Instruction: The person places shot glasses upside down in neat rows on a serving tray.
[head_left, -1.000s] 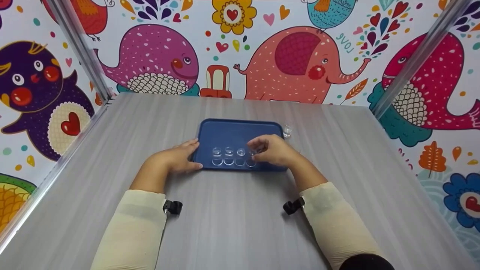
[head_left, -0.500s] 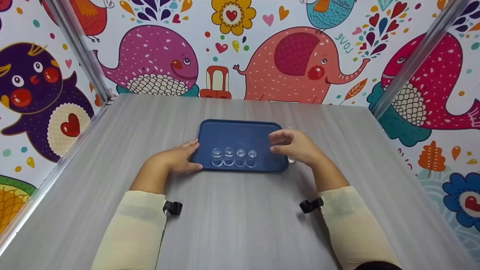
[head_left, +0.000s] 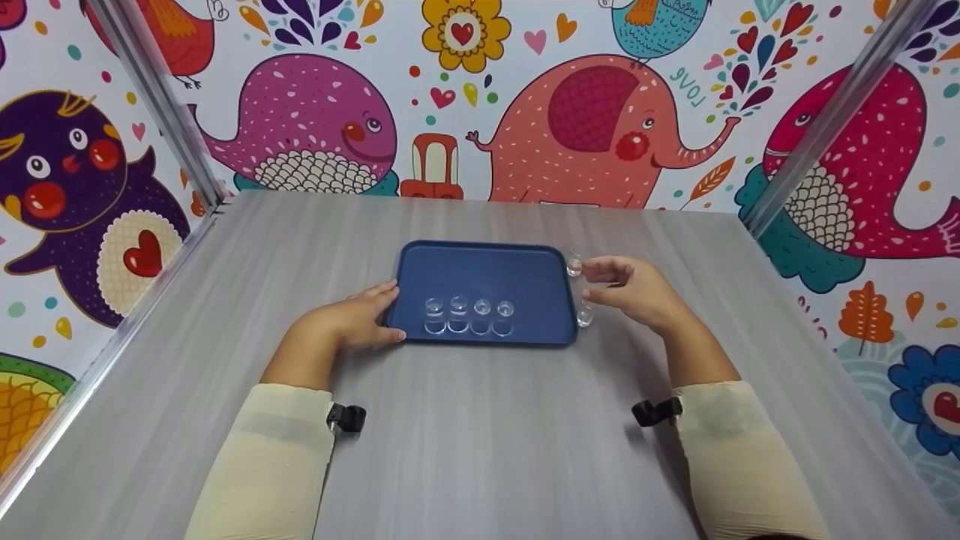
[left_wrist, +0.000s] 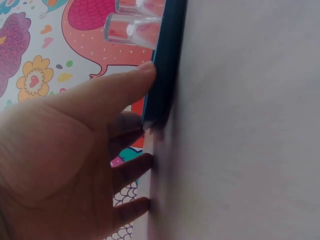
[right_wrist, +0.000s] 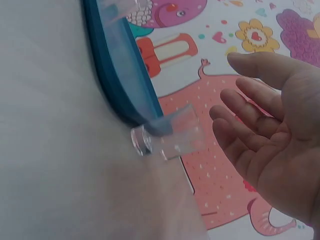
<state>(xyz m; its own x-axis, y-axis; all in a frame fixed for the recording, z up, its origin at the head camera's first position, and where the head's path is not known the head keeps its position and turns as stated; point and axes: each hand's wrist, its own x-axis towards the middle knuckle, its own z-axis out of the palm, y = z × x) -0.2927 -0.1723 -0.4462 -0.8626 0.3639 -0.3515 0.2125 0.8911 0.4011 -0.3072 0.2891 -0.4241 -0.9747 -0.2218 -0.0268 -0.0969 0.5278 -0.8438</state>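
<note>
A blue tray (head_left: 480, 271) lies on the table, with several small clear shot glasses (head_left: 482, 315) in a row along its near side, left of centre. My left hand (head_left: 356, 316) rests at the tray's left end. In the left wrist view its thumb (left_wrist: 142, 75) touches the rim and the other fingers stretch out beyond the corner. Just off the tray's right edge stand two more glasses, a far one (head_left: 574, 265) and a near one (head_left: 585, 316). Beside them is my right hand (head_left: 634, 291), its fingers loosely bent around nothing. The right wrist view shows a glass (right_wrist: 175, 136) apart from these fingers.
The grey table (head_left: 465, 435) extends on all sides of the tray. Printed walls (head_left: 450, 90) with cartoon animals enclose its back and sides, and metal posts (head_left: 169, 112) rise at the rear corners.
My right hand has let go of the rightmost glass in the row and moved right, off the tray to the two glasses beside it. The left hand has stayed in place.
</note>
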